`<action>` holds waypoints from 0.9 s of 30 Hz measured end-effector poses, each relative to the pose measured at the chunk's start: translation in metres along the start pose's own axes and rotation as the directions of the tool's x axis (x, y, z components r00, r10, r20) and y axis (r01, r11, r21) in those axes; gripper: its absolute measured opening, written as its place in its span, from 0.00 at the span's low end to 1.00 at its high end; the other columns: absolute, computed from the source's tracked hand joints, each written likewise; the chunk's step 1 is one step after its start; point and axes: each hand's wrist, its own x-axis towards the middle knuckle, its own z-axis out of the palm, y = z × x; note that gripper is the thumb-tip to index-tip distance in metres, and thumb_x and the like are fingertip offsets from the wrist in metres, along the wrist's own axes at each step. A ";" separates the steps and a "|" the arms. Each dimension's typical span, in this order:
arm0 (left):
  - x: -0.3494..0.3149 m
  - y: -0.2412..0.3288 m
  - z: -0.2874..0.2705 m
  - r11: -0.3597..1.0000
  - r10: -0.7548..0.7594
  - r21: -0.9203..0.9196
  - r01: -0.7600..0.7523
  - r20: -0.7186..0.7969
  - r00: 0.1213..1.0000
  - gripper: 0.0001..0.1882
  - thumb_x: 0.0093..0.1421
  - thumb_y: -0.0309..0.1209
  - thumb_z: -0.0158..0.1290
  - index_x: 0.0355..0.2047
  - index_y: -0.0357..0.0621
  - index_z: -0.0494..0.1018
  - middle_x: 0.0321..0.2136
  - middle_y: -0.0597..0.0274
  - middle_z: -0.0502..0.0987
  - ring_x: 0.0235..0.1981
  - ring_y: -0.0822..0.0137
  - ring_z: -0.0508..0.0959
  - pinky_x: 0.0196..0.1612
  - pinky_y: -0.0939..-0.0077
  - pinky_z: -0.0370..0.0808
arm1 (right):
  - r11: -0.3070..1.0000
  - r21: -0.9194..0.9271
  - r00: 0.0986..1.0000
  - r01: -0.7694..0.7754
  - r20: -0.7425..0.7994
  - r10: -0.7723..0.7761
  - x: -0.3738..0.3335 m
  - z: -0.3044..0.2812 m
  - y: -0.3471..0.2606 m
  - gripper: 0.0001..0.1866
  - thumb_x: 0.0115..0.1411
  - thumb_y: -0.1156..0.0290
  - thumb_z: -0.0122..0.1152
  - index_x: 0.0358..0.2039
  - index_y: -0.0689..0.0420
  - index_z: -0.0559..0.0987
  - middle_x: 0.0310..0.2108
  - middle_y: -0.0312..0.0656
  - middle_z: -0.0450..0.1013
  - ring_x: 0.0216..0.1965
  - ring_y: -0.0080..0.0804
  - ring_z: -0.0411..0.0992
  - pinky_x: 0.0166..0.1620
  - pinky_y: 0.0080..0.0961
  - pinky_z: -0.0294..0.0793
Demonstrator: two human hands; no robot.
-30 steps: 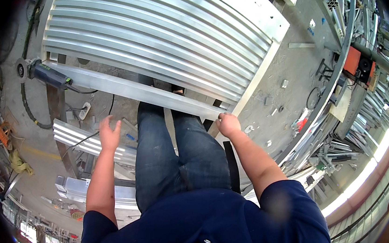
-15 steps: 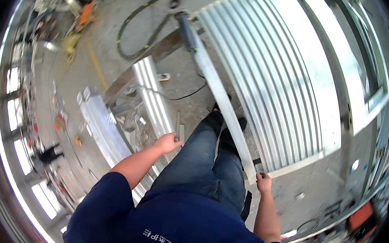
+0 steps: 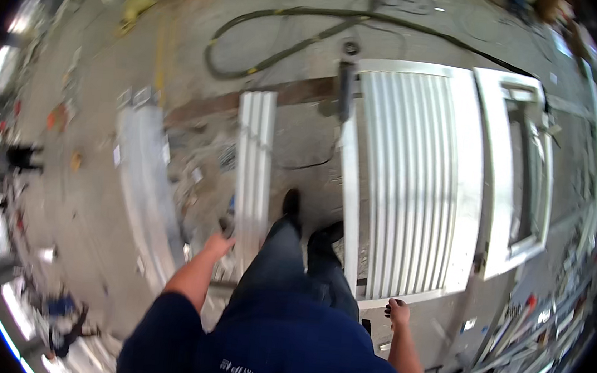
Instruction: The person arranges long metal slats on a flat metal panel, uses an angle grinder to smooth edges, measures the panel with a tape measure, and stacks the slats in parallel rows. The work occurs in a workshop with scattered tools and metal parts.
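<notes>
My left hand (image 3: 218, 244) is closed beside the lower part of a bundle of long silver metal profiles (image 3: 255, 153). Something dark shows at its fingertips, too blurred to name. With fingers curled, my right hand (image 3: 398, 313) hangs by the bottom rail of a white metal panel (image 3: 466, 203) filled with upright ribbed slats (image 3: 407, 182). Dark spots show at those fingers; what they hold, if anything, I cannot make out. Along the panel's left side runs a long white bar (image 3: 350, 199). A dark cylindrical tool (image 3: 345, 94) lies at its far end.
More profiles (image 3: 143, 171) lie stacked at the left. A second white frame (image 3: 504, 177) with an opening stands right of the panel. A thick dark hose (image 3: 282, 55) loops over the far floor. Scraps litter the floor between the profile stacks, and a thin cable (image 3: 307, 166) crosses near my feet.
My view has turned, so the panel and profiles now appear more upright. My left hand is lower and further left. The right hand is farther from the long bar's near end.
</notes>
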 end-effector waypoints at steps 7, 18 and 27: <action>0.104 0.000 0.047 0.977 -0.079 -0.213 0.018 -0.282 0.956 0.33 0.53 0.48 0.63 0.45 0.27 0.75 0.45 0.36 0.78 0.48 0.41 0.77 0.51 0.55 0.71 | 0.884 -0.459 0.996 0.089 0.024 -0.087 -0.038 0.006 -0.075 0.25 0.56 0.53 0.62 0.44 0.62 0.82 0.31 0.49 0.80 0.34 0.37 0.80 0.42 0.34 0.77; 0.068 0.074 -0.063 0.975 0.186 -0.110 -0.193 -0.075 0.980 0.27 0.52 0.47 0.62 0.38 0.30 0.79 0.36 0.43 0.82 0.40 0.47 0.81 0.45 0.59 0.75 | 0.956 -0.263 0.992 0.128 0.023 -0.127 -0.066 0.063 -0.105 0.21 0.55 0.56 0.65 0.42 0.60 0.83 0.32 0.42 0.81 0.32 0.29 0.79 0.39 0.29 0.77; 0.043 0.074 -0.120 0.963 0.204 -0.135 -0.234 -0.202 0.958 0.27 0.52 0.49 0.61 0.36 0.32 0.80 0.32 0.45 0.82 0.38 0.49 0.82 0.42 0.57 0.75 | 0.979 -0.099 0.983 0.176 -0.026 -0.179 -0.068 0.056 -0.096 0.21 0.55 0.57 0.65 0.39 0.64 0.82 0.30 0.45 0.80 0.31 0.32 0.79 0.38 0.30 0.78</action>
